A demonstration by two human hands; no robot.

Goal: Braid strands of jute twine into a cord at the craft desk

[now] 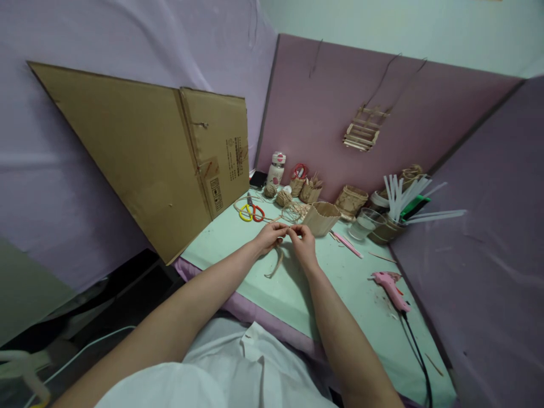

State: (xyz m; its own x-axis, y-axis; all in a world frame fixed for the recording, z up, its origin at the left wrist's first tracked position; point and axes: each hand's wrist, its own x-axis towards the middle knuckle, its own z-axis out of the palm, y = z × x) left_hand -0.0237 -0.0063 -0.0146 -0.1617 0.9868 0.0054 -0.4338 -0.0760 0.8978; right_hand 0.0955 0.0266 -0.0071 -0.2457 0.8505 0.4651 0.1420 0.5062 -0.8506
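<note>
left hand (272,238) and right hand (303,239) pinch what seems twine (279,262); white sticks (395,199) stand in a brown cup (385,231)

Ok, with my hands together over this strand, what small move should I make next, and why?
Perhaps draw the left hand and right hand gently apart to straighten the strand: they meet closely, and its visible length curves loosely below them.

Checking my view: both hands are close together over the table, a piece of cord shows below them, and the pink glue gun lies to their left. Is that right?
Not quite: the head view shows the pink glue gun lying to the right of the left hand and right hand, not to their left. The rest stands.
</note>
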